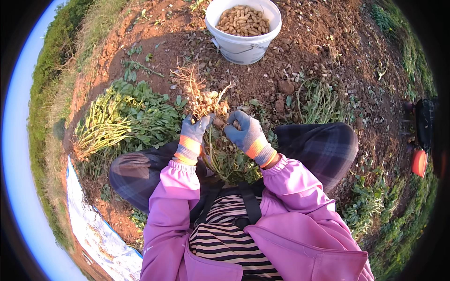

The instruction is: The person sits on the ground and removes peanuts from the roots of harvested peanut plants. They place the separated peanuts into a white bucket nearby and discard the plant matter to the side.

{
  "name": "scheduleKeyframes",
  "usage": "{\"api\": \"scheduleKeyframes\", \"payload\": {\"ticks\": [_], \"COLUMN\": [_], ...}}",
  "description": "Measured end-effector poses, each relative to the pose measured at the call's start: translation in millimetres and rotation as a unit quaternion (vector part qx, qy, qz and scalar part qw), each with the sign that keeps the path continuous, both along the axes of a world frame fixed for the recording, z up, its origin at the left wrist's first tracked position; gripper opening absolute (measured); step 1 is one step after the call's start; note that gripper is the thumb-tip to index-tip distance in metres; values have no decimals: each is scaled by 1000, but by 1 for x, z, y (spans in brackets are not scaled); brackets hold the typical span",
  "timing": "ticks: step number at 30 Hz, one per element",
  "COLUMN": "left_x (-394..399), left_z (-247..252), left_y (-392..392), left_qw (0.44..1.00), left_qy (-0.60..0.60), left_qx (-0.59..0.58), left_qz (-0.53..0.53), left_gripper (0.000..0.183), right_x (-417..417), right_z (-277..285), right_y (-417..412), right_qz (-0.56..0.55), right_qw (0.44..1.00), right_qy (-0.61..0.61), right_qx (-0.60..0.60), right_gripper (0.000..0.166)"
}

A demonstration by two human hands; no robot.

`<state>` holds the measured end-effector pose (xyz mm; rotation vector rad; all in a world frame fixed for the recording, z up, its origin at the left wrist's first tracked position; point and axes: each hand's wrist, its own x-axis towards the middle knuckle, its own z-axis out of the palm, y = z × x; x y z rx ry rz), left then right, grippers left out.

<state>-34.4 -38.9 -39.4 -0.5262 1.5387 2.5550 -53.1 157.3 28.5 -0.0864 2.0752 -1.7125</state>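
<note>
My left hand [197,128], in a grey and orange work glove, grips a peanut plant just below its roots. The root end [202,96] points up and away from me, with thin roots and several soil-dusted peanut pods attached. The plant's leafy stems [225,154] hang down between my legs. Right beside it, my gloved right hand [246,131] has its fingers curled around a peanut pod [236,124], only partly visible. Beyond both hands, a white plastic bucket [242,45] stands on the soil and holds many peanuts [243,21] in their shells.
Pulled peanut plants [130,112] lie in a heap at the left. Another bunch of stems [323,100] rests to the right. A white sheet [95,235] with scattered bits on it spreads at lower left. A black and orange object [420,161] stands at the far right.
</note>
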Motion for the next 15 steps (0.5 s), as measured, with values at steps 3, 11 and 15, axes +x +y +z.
{"api": "scheduleKeyframes", "payload": {"ticks": [3,11,15], "left_x": [5,3,-3], "left_z": [11,7,20], "left_y": [17,18,29], "left_qw": [994,992,995], "left_qy": [0,-16,-34], "left_qx": [-98,-127,-90], "left_qz": [43,-3,27], "left_gripper": [34,26,26], "right_x": [8,21,22], "right_z": [0,-11,-23], "right_y": [-3,-14,-17], "right_qz": [4,-21,-12], "right_qw": [1000,983,997], "right_qy": [2,-167,-75], "right_qx": [5,-74,-14], "right_gripper": [12,12,14]}}
